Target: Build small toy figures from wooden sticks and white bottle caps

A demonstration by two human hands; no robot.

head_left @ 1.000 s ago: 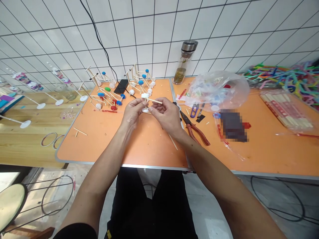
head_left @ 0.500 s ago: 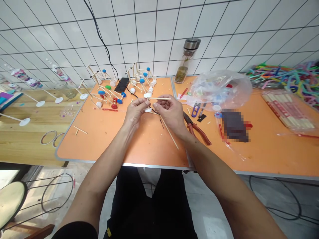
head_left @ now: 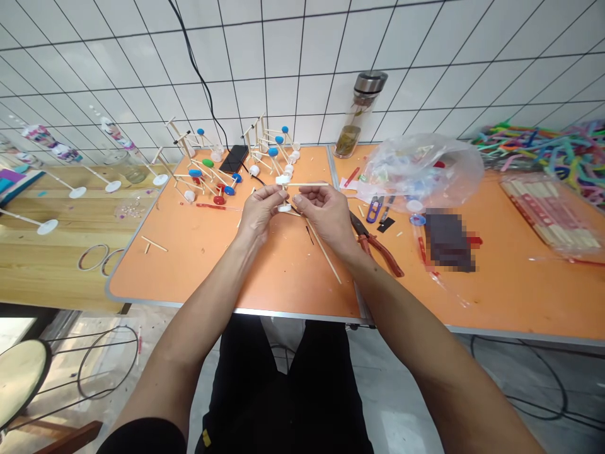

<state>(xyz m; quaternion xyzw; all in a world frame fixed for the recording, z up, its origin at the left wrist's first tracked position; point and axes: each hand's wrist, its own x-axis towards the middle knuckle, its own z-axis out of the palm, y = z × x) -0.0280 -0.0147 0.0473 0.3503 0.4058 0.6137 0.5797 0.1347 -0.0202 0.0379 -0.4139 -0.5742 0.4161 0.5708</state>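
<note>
Between the thumb and fingers of my left hand (head_left: 263, 211) is a wheel axle with a white cap (head_left: 282, 180) at its upper end and another white cap (head_left: 284, 207) at its lower end. A thin wooden stick (head_left: 309, 184) runs rightward from beside the upper cap, along the curled fingers of my right hand (head_left: 326, 211). That hand is pinched closed close to the axle; what lies between its fingertips is too small to make out. Under my right hand, a longer wooden stick (head_left: 328, 257) slants across the orange table (head_left: 283, 284).
Small stick models with coloured caps (head_left: 208, 173) stand at the back left, near a black phone (head_left: 235, 159). Red-handled pliers (head_left: 385, 252), a blue-handled snipper (head_left: 374, 209) and a plastic bag (head_left: 420, 167) lie rightward. A glass bottle (head_left: 352, 126) stands by the wall.
The view has shifted slightly, so the table items appear a little further right. Both hands keep nearly the same hold on the capped axle and beside it.
</note>
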